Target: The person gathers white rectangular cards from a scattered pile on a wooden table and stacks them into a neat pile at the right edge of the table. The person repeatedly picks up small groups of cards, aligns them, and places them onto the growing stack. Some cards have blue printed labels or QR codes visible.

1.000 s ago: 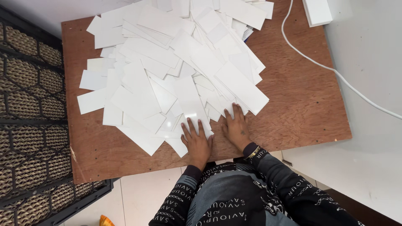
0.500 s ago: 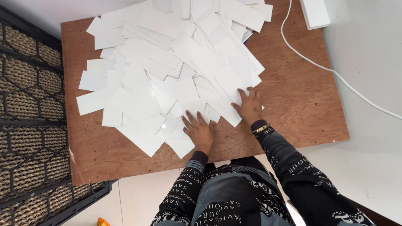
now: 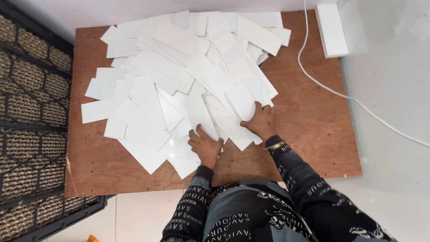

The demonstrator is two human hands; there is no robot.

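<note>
While a brown rectangular plywood board [image 3: 313, 130] fills most of the view, lying flat on a pale floor [image 3: 394, 89], a wide heap of white rectangular card sheets [image 3: 179, 85] covers its upper and middle part, the sheets overlapping at many angles and spreading from the far edge down toward the person. Beside the board on the left stands a black metal grille with honeycomb-patterned brown panels [image 3: 31, 125]. At the bottom of the view sit the person's dark patterned sleeves and clothing [image 3: 251, 215]. A white cable [image 3: 331, 92] curves across the board's right side and runs off over the floor, and a white oblong block [image 3: 331, 29] lies at the board's far right corner.

The left hand [image 3: 205, 144] rests palm down on the near edge of the heap, fingers spread flat on the sheets and closed around nothing. The right hand [image 3: 260, 121], with a gold-coloured bracelet [image 3: 275, 145] at the wrist, lies just beside it to the right, its fingers pressed on the heap's right-hand edge, the fingertips over one sheet's border; whether it pinches that sheet cannot be told.
</note>
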